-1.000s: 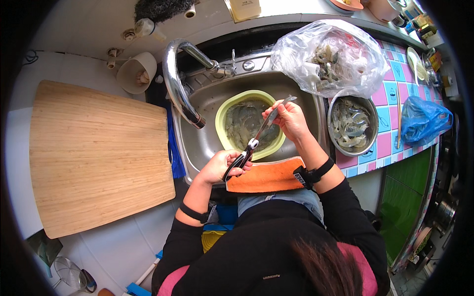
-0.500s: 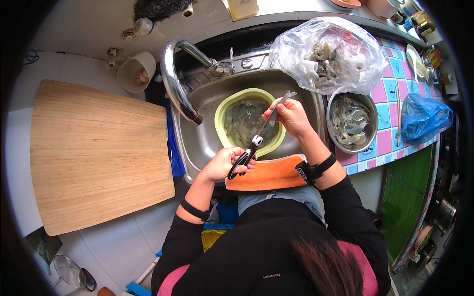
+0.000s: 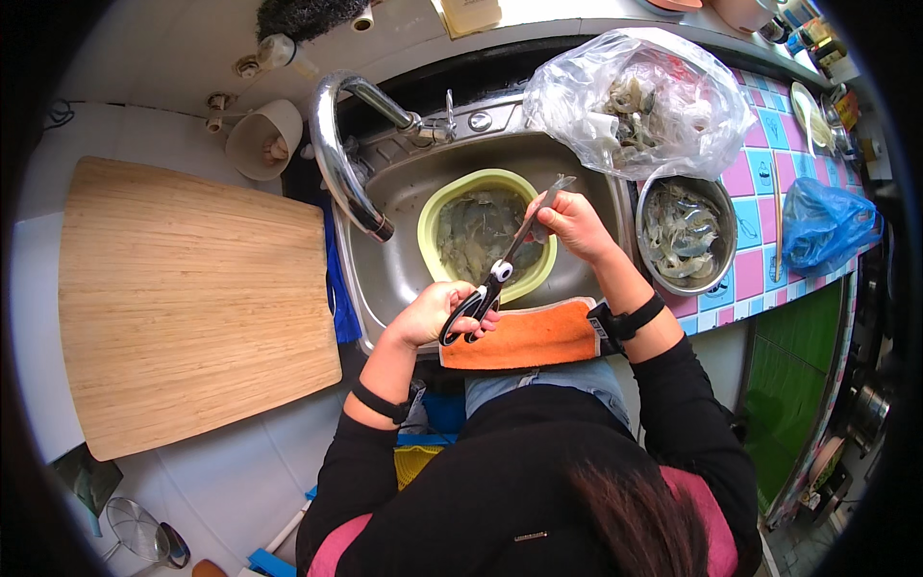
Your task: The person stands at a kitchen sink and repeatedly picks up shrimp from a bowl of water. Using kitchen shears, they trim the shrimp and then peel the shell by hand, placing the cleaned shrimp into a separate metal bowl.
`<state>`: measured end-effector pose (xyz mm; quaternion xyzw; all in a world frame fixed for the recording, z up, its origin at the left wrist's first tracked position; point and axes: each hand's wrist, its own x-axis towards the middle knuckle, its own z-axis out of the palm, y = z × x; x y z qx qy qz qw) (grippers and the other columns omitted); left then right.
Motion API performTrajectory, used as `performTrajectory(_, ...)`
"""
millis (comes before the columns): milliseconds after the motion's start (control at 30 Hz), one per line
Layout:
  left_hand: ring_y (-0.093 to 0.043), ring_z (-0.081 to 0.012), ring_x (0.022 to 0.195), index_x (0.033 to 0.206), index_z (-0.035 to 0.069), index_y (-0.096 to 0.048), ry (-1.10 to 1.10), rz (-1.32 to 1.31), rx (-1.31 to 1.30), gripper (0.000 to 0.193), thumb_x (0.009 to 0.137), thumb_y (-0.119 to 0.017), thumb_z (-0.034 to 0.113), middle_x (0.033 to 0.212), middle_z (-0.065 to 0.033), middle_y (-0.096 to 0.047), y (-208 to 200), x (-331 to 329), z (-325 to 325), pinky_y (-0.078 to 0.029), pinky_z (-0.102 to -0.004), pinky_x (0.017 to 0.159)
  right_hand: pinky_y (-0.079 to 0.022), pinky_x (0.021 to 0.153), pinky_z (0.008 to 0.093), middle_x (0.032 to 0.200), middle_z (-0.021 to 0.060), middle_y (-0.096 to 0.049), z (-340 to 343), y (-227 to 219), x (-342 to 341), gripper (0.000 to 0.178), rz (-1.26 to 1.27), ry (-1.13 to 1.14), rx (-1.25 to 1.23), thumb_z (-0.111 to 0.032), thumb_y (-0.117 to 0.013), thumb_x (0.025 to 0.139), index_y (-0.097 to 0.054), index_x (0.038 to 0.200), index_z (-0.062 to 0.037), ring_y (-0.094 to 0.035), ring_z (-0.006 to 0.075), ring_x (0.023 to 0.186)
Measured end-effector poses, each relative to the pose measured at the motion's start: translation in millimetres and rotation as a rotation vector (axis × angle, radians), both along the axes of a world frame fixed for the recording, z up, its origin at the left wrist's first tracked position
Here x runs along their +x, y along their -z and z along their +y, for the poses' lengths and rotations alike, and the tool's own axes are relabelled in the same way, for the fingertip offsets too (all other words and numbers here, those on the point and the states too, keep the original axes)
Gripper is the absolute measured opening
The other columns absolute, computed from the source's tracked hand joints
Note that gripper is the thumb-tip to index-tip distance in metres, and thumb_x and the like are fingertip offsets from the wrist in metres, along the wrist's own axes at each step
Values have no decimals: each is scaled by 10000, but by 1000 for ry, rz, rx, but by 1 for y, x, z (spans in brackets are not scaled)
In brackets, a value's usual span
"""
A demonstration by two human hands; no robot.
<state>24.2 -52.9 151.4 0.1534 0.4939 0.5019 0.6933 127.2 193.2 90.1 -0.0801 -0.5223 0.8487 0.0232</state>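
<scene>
My left hand [image 3: 430,313] grips the black handles of a pair of scissors [image 3: 497,273] over the front edge of the steel sink [image 3: 389,279]. The blades slant up and to the right, toward my right hand [image 3: 574,226]. My right hand pinches a small grey shrimp [image 3: 556,185] at the blade tips. Both hands hover above a yellow-green bowl [image 3: 430,219] in the sink, which holds more shrimp in water. An orange cloth [image 3: 538,341] lies on the sink's front rim under my wrists.
A steel bowl [image 3: 642,236] of shrimp pieces stands right of the sink, with a clear plastic bag [image 3: 635,101] of shrimp behind it. A blue bag [image 3: 822,226] lies far right. The faucet [image 3: 336,163] arches over the sink's left side. A wooden board [image 3: 192,298] covers the left counter.
Both hands have stayed over the bowl. The scissors have shifted slightly up and right along the shrimp.
</scene>
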Motion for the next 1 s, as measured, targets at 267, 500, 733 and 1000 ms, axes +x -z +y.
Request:
performTrajectory(267,-620,-233,872,1060,-91,-522,28,-52,70,493,694,-738,159,977,-183,-613,2,-8,6,-520,-324,752,-441,566,223,731,63,-632,-9,-18,0,135,-59,-67,201,-63,-490,861,-583,861,34,-550,96,615)
performTrajectory(500,-619,-227,873,1056,-84,-522,47,-53,87,504,689,-742,182,975,-178,-615,-2,-14,4,-518,-328,751,-468,600,264,623,33,-558,-14,-25,0,154,-81,-65,275,-55,-448,871,-562,814,31,-561,117,617)
performTrajectory(733,-606,-187,859,1053,-59,-518,97,-63,19,504,670,-744,178,974,-159,-614,-1,-19,5,-511,-290,741,-471,611,281,595,52,-555,-9,-22,-2,199,-150,-187,493,-98,-438,876,-556,769,22,-577,139,606)
performTrajectory(1000,-643,-205,772,1008,-84,-538,87,-68,10,470,666,-742,167,895,-176,-636,6,-18,15,-527,-288,681,-464,612,282,569,69,-549,-18,-11,-1,214,-80,-381,727,-141,-470,882,-580,784,15,-589,161,613)
